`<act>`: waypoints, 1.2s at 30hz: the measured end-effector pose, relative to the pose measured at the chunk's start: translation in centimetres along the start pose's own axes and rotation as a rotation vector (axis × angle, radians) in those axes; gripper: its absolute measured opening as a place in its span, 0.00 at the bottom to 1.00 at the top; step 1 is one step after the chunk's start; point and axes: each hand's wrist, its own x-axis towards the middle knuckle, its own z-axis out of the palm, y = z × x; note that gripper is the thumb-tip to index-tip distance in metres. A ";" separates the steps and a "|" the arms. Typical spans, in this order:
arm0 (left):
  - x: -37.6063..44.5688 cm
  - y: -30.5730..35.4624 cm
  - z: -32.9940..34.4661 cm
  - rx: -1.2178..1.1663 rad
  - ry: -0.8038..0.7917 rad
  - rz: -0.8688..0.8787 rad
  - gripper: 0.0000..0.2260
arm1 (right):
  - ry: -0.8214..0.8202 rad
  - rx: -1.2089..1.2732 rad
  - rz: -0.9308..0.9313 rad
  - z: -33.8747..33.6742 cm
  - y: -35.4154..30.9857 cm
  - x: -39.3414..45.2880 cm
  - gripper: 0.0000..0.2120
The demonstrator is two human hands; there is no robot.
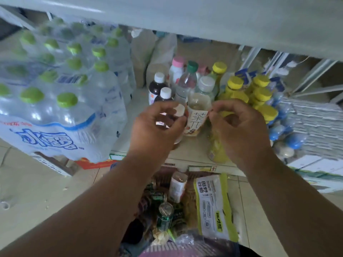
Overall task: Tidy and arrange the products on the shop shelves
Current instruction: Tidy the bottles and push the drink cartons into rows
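So, a low shop shelf [187, 154] is seen from above, with both hands reaching in at its front edge. A bottle with a pale cap [179, 112] is gripped by the left hand [157, 127], fingers curled round its upper part. The right hand [239, 127] is curled too, thumb and forefinger pinched together right at the edge of a tea bottle [197, 115] with a cream label and big printed characters; whether the label itself is actually pinched can't be told, it's a bit blurry there. The tea bottle is stood upright between the two hands, near the shelf front.

Behind it, a cluster of mixed drinks is lined up: two dark bottles with white caps [159, 86], a clear bottle with a green cap [186, 80] and a pink-capped bottle [177, 68]. To the right, yellow-capped bottles [259, 89] are packed together, with a shrink-wrapped pack of blue-capped bottles [285, 123] just beside them. The left end of the shelf is filled by a wrapped water pack with green caps [55, 86].

Below the arms, a green can [164, 214], a small white bottle [177, 188] and a yellow-edged snack bag [213, 206] are piled together.
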 end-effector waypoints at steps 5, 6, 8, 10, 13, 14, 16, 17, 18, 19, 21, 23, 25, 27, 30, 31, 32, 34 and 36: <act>6.9 3.0 -0.7 0.224 -0.078 0.219 0.12 | 0.003 -0.277 -0.137 0.8 -1.3 5.7 0.17; 8.0 2.9 -0.6 0.290 -0.122 0.228 0.11 | -0.013 -0.349 -0.168 1.4 -1.2 6.5 0.19; 9.4 2.5 -0.6 0.415 -0.248 0.192 0.09 | -0.026 -0.431 -0.214 2.4 -1.2 7.8 0.21; 9.8 1.8 -0.5 0.543 -0.370 0.161 0.07 | -0.017 -0.433 -0.263 3.3 -0.8 8.5 0.21; 9.4 0.3 -0.4 0.489 -0.388 0.095 0.11 | 0.058 -0.380 -0.308 4.1 0.3 8.6 0.18; 9.2 -0.1 -0.5 0.454 -0.377 0.082 0.12 | 0.078 -0.350 -0.315 4.2 0.7 8.6 0.17; 8.9 -0.3 -0.7 0.445 -0.386 0.088 0.13 | 0.086 -0.317 -0.322 4.3 1.1 8.5 0.15; 8.8 -0.2 -0.8 0.452 -0.388 0.103 0.12 | 0.080 -0.316 -0.326 4.3 1.1 8.6 0.14; 8.7 0.0 -0.9 0.457 -0.388 0.119 0.12 | 0.072 -0.320 -0.328 4.2 1.0 8.7 0.13; 8.6 0.1 -0.9 0.467 -0.383 0.132 0.10 | 0.065 -0.328 -0.326 4.0 0.8 8.7 0.13; 8.4 0.3 -0.9 0.494 -0.364 0.157 0.08 | 0.055 -0.335 -0.310 3.6 0.3 8.4 0.14; 7.9 0.3 -1.0 0.578 -0.340 0.253 0.06 | 0.023 -0.289 -0.279 3.2 0.0 7.3 0.14; 7.3 0.4 -1.3 0.673 -0.304 0.391 0.06 | -0.008 -0.270 -0.245 2.7 -0.3 5.8 0.13; 6.5 0.7 -1.7 0.709 -0.303 0.440 0.06 | -0.014 -0.261 -0.218 1.9 -0.6 4.6 0.12; 5.1 1.3 -1.9 0.768 -0.373 0.291 0.11 | 0.005 -0.204 -0.155 0.3 -1.5 2.9 0.10; 4.6 1.5 -2.0 0.804 -0.393 0.255 0.13 | 0.005 -0.192 -0.127 -0.1 -1.8 2.3 0.10; 4.1 1.8 -2.0 0.830 -0.404 0.243 0.15 | 0.002 -0.185 -0.099 -0.6 -2.2 1.6 0.10; 2.6 2.6 -2.1 0.823 -0.383 0.276 0.17 | -0.006 -0.164 -0.036 -1.3 -3.2 0.0 0.11; 0.5 3.2 -2.2 0.727 -0.337 0.287 0.17 | -0.024 -0.128 0.010 -1.5 -4.0 -2.0 0.11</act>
